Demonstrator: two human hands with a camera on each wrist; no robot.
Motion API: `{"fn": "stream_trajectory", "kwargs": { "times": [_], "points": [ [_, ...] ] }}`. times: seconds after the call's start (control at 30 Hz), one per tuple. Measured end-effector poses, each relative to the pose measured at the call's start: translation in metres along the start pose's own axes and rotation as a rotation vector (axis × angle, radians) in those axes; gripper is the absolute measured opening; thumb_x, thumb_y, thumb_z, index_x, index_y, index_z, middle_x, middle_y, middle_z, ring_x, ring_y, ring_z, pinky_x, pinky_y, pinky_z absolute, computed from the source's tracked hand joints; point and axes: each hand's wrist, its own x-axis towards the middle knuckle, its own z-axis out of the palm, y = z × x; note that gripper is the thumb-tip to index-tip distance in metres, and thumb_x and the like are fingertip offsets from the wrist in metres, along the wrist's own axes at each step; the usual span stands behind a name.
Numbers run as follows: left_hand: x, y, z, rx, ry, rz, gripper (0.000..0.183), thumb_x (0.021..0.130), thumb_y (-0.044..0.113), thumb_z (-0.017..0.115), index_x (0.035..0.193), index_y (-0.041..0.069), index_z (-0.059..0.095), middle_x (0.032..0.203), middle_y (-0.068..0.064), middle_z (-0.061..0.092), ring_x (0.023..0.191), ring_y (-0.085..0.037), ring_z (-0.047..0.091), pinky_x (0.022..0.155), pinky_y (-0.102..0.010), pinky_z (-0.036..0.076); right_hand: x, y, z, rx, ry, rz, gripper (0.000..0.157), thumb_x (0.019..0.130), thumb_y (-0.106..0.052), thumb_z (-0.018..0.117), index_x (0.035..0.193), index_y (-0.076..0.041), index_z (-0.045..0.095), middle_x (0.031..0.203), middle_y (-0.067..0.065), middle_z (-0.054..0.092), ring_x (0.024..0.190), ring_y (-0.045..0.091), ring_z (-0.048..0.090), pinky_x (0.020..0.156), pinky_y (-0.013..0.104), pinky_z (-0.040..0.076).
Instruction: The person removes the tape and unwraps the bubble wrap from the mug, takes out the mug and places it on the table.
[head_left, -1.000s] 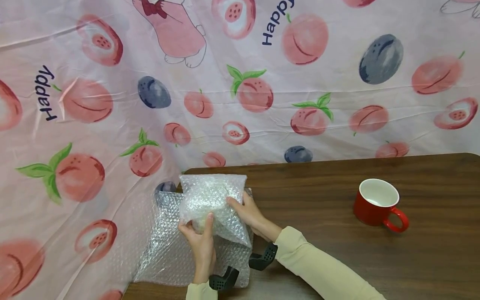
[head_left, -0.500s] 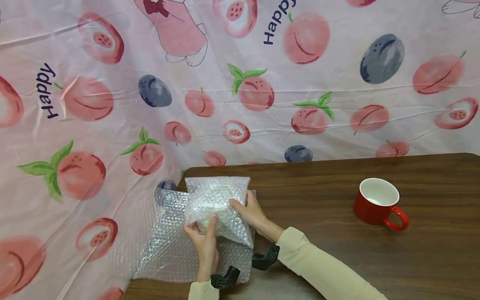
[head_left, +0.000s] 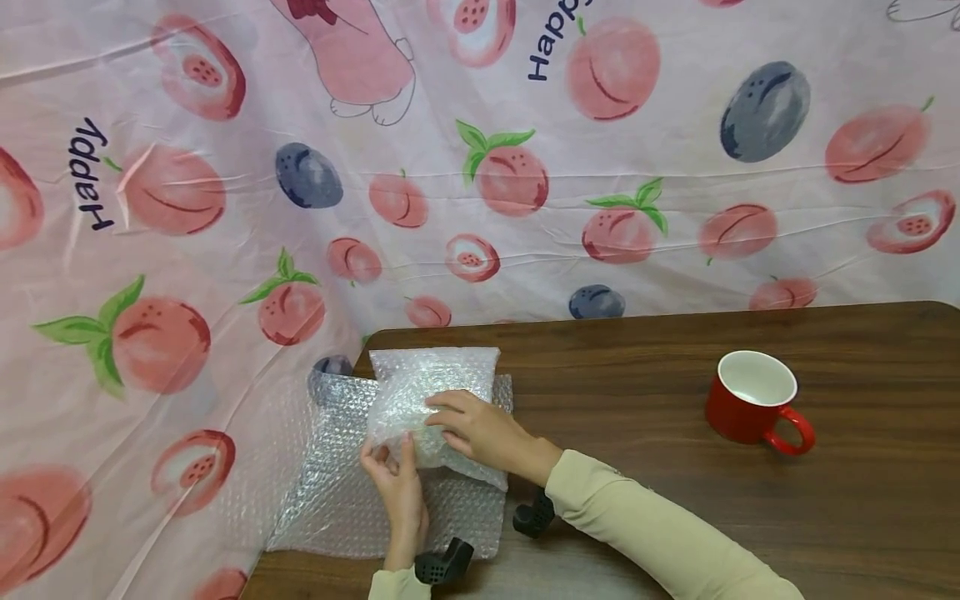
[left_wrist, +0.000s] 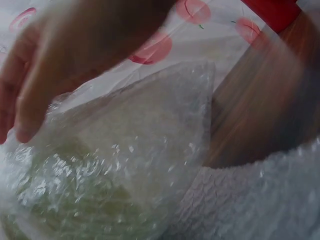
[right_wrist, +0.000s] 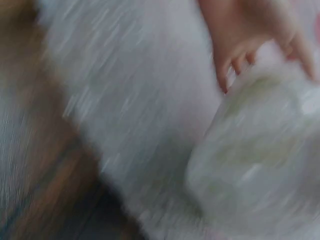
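Note:
A small bubble-wrap pouch [head_left: 420, 392] is held up over a larger bubble-wrap sheet [head_left: 330, 500]. Something pale green shows through the pouch [left_wrist: 85, 185] in the left wrist view, but its kind is unclear. My left hand [head_left: 397, 487] pinches the pouch's near left edge, thumb on top. Over the pouch's right part lies my right hand [head_left: 487, 429], fingers stretched leftward across its upper face; whether they touch it is hard to tell. The right wrist view is blurred and shows the left hand [right_wrist: 250, 30] at the pouch's edge.
On the right of the brown wooden table [head_left: 615, 392] stands a red mug [head_left: 742, 408], white inside, its handle toward the near right. A fruit-print cloth [head_left: 450, 167] hangs behind and along the left side, where the large sheet reaches over it.
My right hand has let go of the pouch's right edge and moved left over its top. The left hand keeps its hold; the pouch shifted slightly right earlier.

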Motion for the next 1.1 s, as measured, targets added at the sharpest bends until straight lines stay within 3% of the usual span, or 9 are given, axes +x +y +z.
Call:
{"fn": "stream_trajectory", "kwargs": {
  "times": [0.27, 0.4, 0.53, 0.7, 0.8, 0.9, 1.0, 1.1],
  "points": [
    [0.007, 0.001, -0.012, 0.012, 0.104, 0.021, 0.032, 0.091, 0.005, 0.045, 0.117, 0.008, 0.028, 0.108, -0.009, 0.033, 0.092, -0.011, 0.046, 0.073, -0.016, 0.04, -0.002, 0.007, 0.001, 0.09, -0.046, 0.006, 0.028, 0.077, -0.011, 0.068, 0.104, -0.009, 0.061, 0.121, 0.007, 0.05, 0.112, 0.018, 0.045, 0.092, 0.022, 0.036],
    [0.01, 0.003, -0.016, 0.026, 0.121, -0.002, 0.03, 0.089, 0.0, 0.044, 0.115, 0.009, 0.031, 0.106, -0.008, 0.033, 0.089, -0.01, 0.046, 0.072, -0.015, 0.039, -0.002, 0.002, 0.003, -0.085, -0.092, -0.03, 0.032, 0.076, -0.02, 0.07, 0.105, -0.016, 0.06, 0.123, 0.008, 0.046, 0.113, 0.02, 0.043, 0.09, 0.025, 0.039],
    [0.008, 0.007, -0.017, 0.063, 0.09, -0.051, 0.03, 0.091, 0.004, 0.044, 0.116, 0.01, 0.029, 0.108, -0.007, 0.031, 0.09, -0.01, 0.044, 0.073, -0.015, 0.038, -0.001, -0.005, 0.009, -0.263, -0.069, -0.101, 0.027, 0.075, -0.026, 0.07, 0.1, -0.023, 0.062, 0.121, 0.009, 0.045, 0.112, 0.023, 0.044, 0.093, 0.031, 0.037],
    [0.007, 0.013, -0.017, 0.126, 0.04, -0.14, 0.034, 0.092, 0.01, 0.044, 0.12, 0.014, 0.025, 0.115, -0.005, 0.027, 0.097, -0.013, 0.04, 0.079, -0.021, 0.036, -0.001, -0.005, 0.014, -0.312, 0.008, -0.174, 0.021, 0.073, -0.02, 0.071, 0.092, -0.027, 0.067, 0.117, 0.007, 0.048, 0.111, 0.028, 0.045, 0.094, 0.038, 0.036],
    [0.007, 0.017, -0.015, 0.187, 0.043, -0.164, 0.04, 0.09, 0.01, 0.047, 0.122, 0.014, 0.023, 0.12, -0.005, 0.022, 0.106, -0.017, 0.033, 0.084, -0.026, 0.032, -0.001, -0.004, 0.015, -0.325, 0.016, -0.207, 0.019, 0.073, -0.02, 0.072, 0.09, -0.029, 0.068, 0.115, 0.006, 0.05, 0.113, 0.03, 0.044, 0.092, 0.043, 0.037],
    [0.006, 0.023, -0.013, 0.253, 0.081, -0.11, 0.046, 0.086, 0.006, 0.05, 0.125, 0.01, 0.024, 0.122, -0.009, 0.017, 0.11, -0.019, 0.023, 0.085, -0.031, 0.027, -0.002, -0.004, 0.018, -0.366, -0.01, -0.232, 0.017, 0.076, -0.022, 0.069, 0.09, -0.032, 0.068, 0.114, 0.003, 0.052, 0.115, 0.028, 0.043, 0.092, 0.046, 0.036],
    [0.009, 0.029, -0.014, 0.324, 0.12, 0.031, 0.049, 0.081, -0.002, 0.051, 0.125, 0.003, 0.03, 0.123, -0.014, 0.016, 0.112, -0.024, 0.018, 0.09, -0.039, 0.022, -0.002, -0.005, 0.019, -0.425, -0.033, -0.258, 0.015, 0.08, -0.024, 0.063, 0.09, -0.033, 0.068, 0.114, 0.0, 0.054, 0.115, 0.024, 0.043, 0.095, 0.045, 0.032],
    [0.014, 0.037, -0.014, 0.397, 0.115, 0.173, 0.048, 0.076, -0.008, 0.051, 0.121, -0.001, 0.038, 0.123, -0.017, 0.023, 0.114, -0.027, 0.02, 0.092, -0.047, 0.017, 0.0, -0.007, 0.018, -0.474, -0.041, -0.28, 0.016, 0.083, -0.024, 0.057, 0.091, -0.033, 0.069, 0.113, -0.002, 0.054, 0.115, 0.02, 0.044, 0.099, 0.041, 0.028]
  ]
}}
